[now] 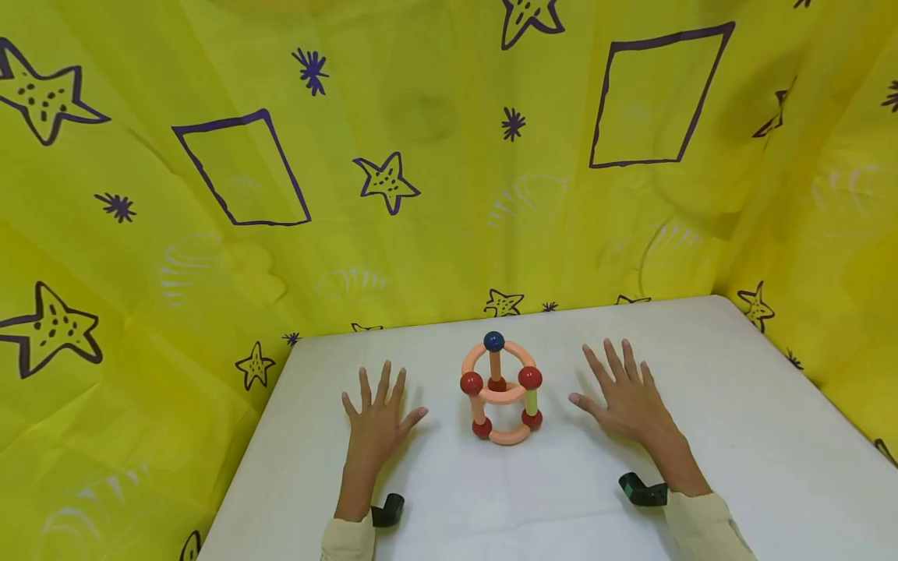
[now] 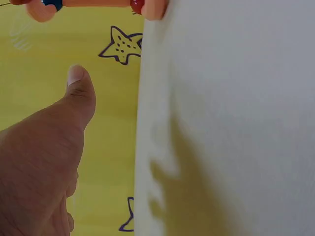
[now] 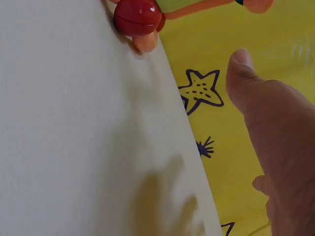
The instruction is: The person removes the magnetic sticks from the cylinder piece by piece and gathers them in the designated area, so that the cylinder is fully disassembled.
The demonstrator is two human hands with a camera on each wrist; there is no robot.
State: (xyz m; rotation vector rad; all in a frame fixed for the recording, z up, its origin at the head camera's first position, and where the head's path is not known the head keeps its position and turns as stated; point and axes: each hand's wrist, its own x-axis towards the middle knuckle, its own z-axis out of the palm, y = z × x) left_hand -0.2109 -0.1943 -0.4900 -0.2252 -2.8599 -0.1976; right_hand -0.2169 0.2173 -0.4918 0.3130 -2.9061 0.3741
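A small frame of balls and rods stands on the white table [image 1: 561,499] between the hands. In the head view a blue ball [image 1: 494,341] tops it, with red balls [image 1: 471,382], curved peach rods [image 1: 510,435] and one light green upright rod [image 1: 531,402]. My left hand [image 1: 376,428], to its left, has its fingers spread and holds nothing. On the other side my right hand [image 1: 631,405] is spread too, apart from the frame. Part of the frame shows at the top of each wrist view, a red ball [image 3: 138,17] in the right one.
A yellow curtain [image 1: 435,257] with dark stars and outlined shapes hangs behind the table and along its sides. Black devices are worn at the left wrist [image 1: 389,510] and the right wrist [image 1: 641,491]. Both arms have light sleeves [image 1: 705,526].
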